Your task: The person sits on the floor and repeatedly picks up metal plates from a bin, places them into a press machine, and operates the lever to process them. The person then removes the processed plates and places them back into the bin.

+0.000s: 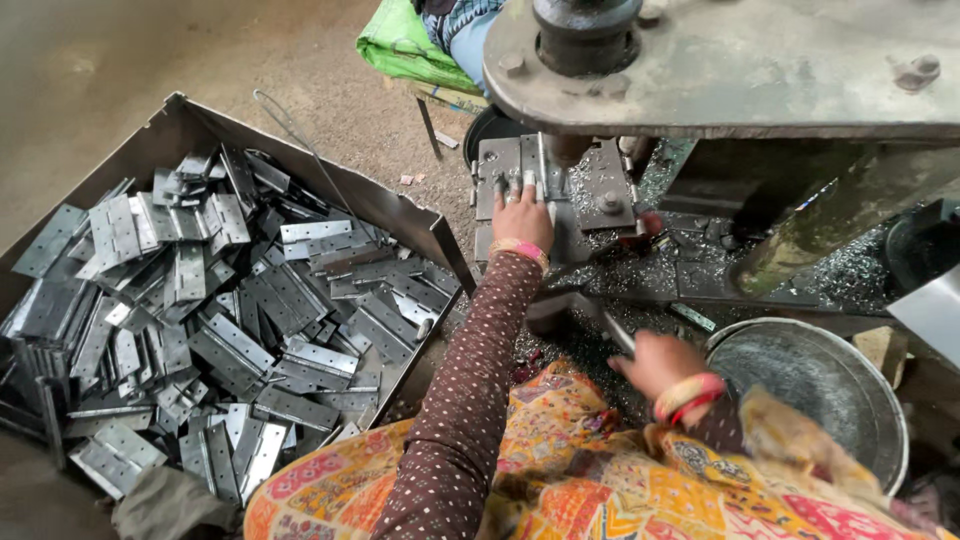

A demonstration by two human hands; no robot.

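My left hand (522, 214) reaches forward and presses a flat metal hinge piece (548, 180) onto the steel die plate (600, 195) under the dark punch (570, 150) of a heavy press. My right hand (655, 362) sits lower, fingers closed around a slim metal lever or rod (617, 330) near the machine's front edge. Both wrists carry coloured bangles.
A large metal tray (180, 125) at the left is heaped with several grey hinge plates (230, 310). A round steel pan (810, 385) stands at the right. The press arm (740, 65) overhangs the bed, which is strewn with metal chips. Someone sits behind the machine by a green bag (400, 45).
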